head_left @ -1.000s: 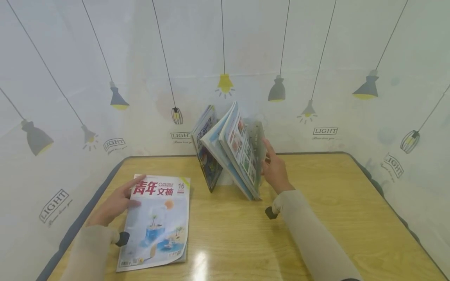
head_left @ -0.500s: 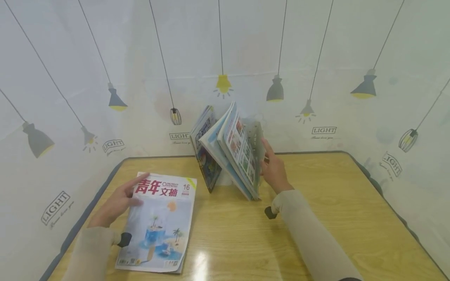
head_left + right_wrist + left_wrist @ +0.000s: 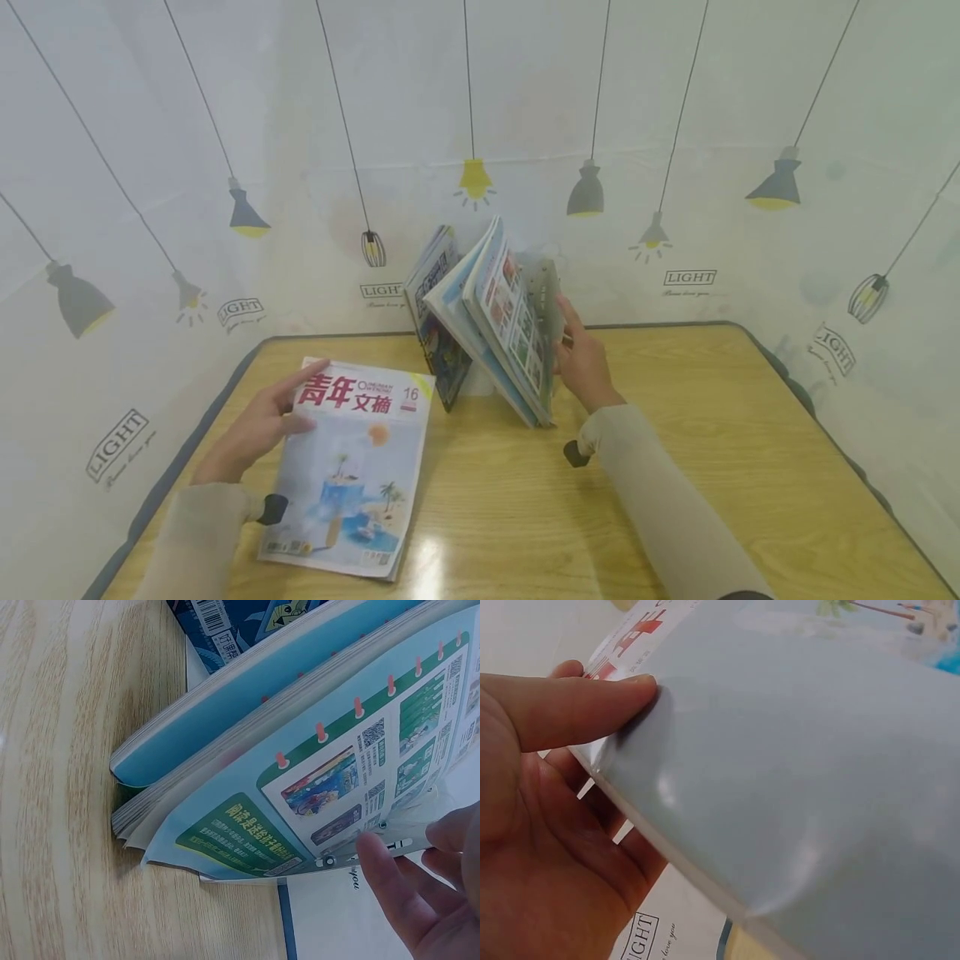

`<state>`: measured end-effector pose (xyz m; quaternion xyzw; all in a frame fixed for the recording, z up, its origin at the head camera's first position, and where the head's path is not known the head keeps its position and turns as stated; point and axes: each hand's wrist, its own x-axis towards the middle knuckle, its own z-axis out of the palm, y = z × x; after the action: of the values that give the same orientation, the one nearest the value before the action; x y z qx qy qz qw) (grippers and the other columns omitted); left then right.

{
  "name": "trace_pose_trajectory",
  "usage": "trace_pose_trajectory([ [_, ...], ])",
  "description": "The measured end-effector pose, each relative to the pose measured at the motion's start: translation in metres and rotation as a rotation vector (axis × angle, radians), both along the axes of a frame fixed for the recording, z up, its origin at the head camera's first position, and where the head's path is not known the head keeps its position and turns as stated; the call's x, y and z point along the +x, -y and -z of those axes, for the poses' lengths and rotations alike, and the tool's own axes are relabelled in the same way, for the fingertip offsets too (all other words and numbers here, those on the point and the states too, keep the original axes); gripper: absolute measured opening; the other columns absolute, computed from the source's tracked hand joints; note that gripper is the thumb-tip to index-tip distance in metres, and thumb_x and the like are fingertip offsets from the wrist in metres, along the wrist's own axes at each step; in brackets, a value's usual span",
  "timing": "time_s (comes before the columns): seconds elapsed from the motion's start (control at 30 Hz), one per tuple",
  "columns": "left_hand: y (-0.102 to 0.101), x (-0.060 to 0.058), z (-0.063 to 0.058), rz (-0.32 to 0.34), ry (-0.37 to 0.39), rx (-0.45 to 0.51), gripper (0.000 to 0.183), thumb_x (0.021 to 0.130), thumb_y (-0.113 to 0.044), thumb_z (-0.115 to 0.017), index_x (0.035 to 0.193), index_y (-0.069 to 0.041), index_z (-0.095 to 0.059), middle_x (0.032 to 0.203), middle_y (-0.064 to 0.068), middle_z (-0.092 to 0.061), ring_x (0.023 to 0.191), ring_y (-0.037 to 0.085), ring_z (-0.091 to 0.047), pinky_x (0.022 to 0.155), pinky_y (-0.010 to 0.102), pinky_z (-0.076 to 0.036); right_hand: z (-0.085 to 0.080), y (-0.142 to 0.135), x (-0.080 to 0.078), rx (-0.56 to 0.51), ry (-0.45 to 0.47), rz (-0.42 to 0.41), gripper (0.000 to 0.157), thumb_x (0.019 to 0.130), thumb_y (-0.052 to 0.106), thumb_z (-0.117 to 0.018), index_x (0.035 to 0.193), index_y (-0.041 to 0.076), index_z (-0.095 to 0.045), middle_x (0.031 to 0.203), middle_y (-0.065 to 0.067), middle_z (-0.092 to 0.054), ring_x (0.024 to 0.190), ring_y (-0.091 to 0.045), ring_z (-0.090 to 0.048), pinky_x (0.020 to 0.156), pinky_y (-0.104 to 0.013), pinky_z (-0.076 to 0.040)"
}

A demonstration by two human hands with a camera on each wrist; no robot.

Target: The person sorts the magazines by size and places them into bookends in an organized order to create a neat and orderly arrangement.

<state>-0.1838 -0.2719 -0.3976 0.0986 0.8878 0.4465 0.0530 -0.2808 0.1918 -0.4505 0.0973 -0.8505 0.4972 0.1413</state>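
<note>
My left hand (image 3: 258,425) pinches the left edge of a magazine (image 3: 360,467) with a pale blue cover and red title characters. In the left wrist view the thumb lies on the cover and the other fingers pass beneath. Several books (image 3: 498,325) lean together at the back, a light blue one outermost. Beside them stands a grey metal bookend (image 3: 551,300) with cut-out holes. My right hand (image 3: 587,367) touches this bookend from the right, index finger stretched along it; in the right wrist view fingertips meet the plate near its holes.
A dark-covered book (image 3: 446,333) tilts the other way on the left, leaving a V-shaped gap beside the blue ones. The wooden table (image 3: 712,433) ends at a wall (image 3: 300,167) printed with lamps behind and at both sides.
My left hand and the magazine have moved rightward and slightly farther away, toward the leaning books. The right hand stays at the bookend.
</note>
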Motion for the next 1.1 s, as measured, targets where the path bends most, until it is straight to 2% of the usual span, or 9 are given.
trace_pose_trajectory([
  [0.23, -0.010, 0.003, -0.006, 0.016, 0.024, 0.056, 0.082, 0.087, 0.003, -0.063, 0.152, -0.037, -0.033, 0.131, 0.022, -0.055, 0.101, 0.032, -0.063, 0.082, 0.040, -0.053, 0.001, 0.000, 0.000, 0.040, -0.019, 0.017, 0.083, 0.096, 0.000, -0.056, 0.154, 0.043, -0.016, 0.135, -0.031, -0.050, 0.115, -0.042, -0.057, 0.061, -0.032, -0.059],
  [0.63, -0.023, 0.005, -0.009, 0.057, -0.020, 0.060, 0.084, 0.087, 0.006, -0.064, 0.151, -0.037, -0.033, 0.124, 0.020, -0.060, 0.096, 0.030, -0.065, 0.080, 0.040, -0.055, 0.001, 0.000, 0.000, 0.034, -0.030, 0.020, 0.085, 0.095, -0.002, -0.057, 0.153, 0.045, -0.017, 0.134, -0.030, -0.052, 0.114, -0.041, -0.058, 0.058, -0.031, -0.058],
  [0.87, -0.034, 0.009, -0.014, 0.026, -0.039, 0.045, 0.082, 0.090, 0.003, -0.063, 0.151, -0.041, -0.031, 0.127, 0.019, -0.058, 0.096, 0.029, -0.064, 0.080, 0.038, -0.054, 0.001, 0.000, -0.001, 0.032, -0.018, 0.023, 0.084, 0.096, -0.001, -0.055, 0.153, 0.046, -0.016, 0.137, -0.027, -0.051, 0.115, -0.040, -0.058, 0.058, -0.031, -0.058],
  [1.1, -0.043, 0.010, -0.018, 0.000, -0.101, 0.033, 0.083, 0.089, 0.002, -0.065, 0.152, -0.040, -0.030, 0.134, 0.018, -0.052, 0.101, 0.032, -0.061, 0.080, 0.039, -0.055, 0.002, 0.001, -0.003, 0.029, -0.025, 0.026, 0.085, 0.095, -0.002, -0.056, 0.153, 0.046, -0.017, 0.138, -0.026, -0.050, 0.115, -0.040, -0.058, 0.058, -0.030, -0.058],
])
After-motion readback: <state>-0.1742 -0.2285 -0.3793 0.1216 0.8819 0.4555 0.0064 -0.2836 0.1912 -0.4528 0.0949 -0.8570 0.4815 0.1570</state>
